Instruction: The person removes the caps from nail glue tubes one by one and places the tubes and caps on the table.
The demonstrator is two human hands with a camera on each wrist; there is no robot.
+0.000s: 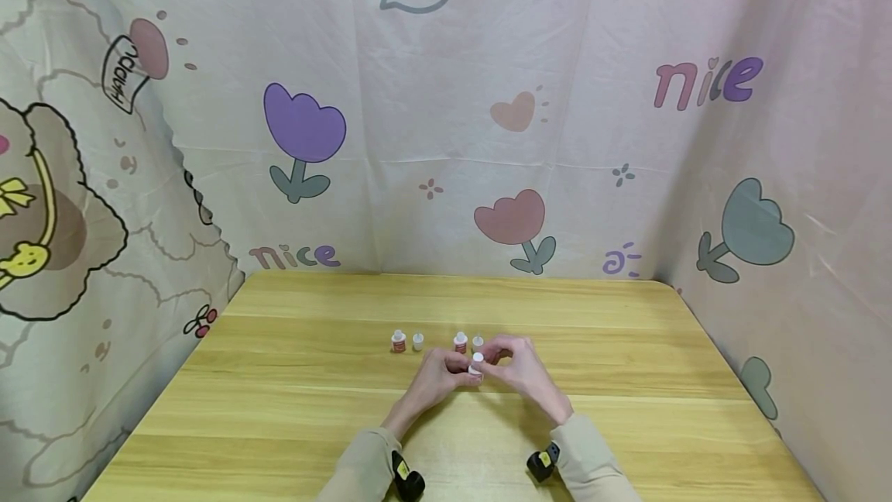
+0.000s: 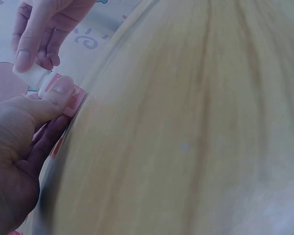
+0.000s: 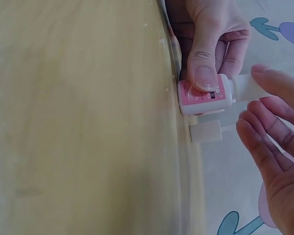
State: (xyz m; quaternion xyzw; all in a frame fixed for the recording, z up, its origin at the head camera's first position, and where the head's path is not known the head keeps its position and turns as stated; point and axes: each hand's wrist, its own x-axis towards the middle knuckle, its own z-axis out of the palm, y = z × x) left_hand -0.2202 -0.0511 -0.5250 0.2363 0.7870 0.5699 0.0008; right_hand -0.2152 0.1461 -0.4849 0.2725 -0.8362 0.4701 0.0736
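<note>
A small white bottle with a pink label (image 3: 203, 98) stands near the middle of the table, between both hands. My left hand (image 1: 440, 379) grips its body, thumb across the label. On the bottle's neck end is a white cap (image 3: 246, 88), pinched between thumb and fingers of my right hand (image 1: 521, 366). The other fingers of the right hand curve loosely beside it. Just behind, a loose white cap with a thin stem (image 3: 206, 131) rests upright on the table. The left wrist view shows the same bottle (image 2: 74, 104) and cap (image 2: 32, 76), tilted in that picture.
Beyond the hands, a second pink-labelled bottle (image 1: 461, 343) stands beside the loose cap. Further left come another such bottle (image 1: 398, 342) and another loose white cap (image 1: 418, 342). A printed curtain (image 1: 418, 115) hangs behind the wooden table (image 1: 293, 378).
</note>
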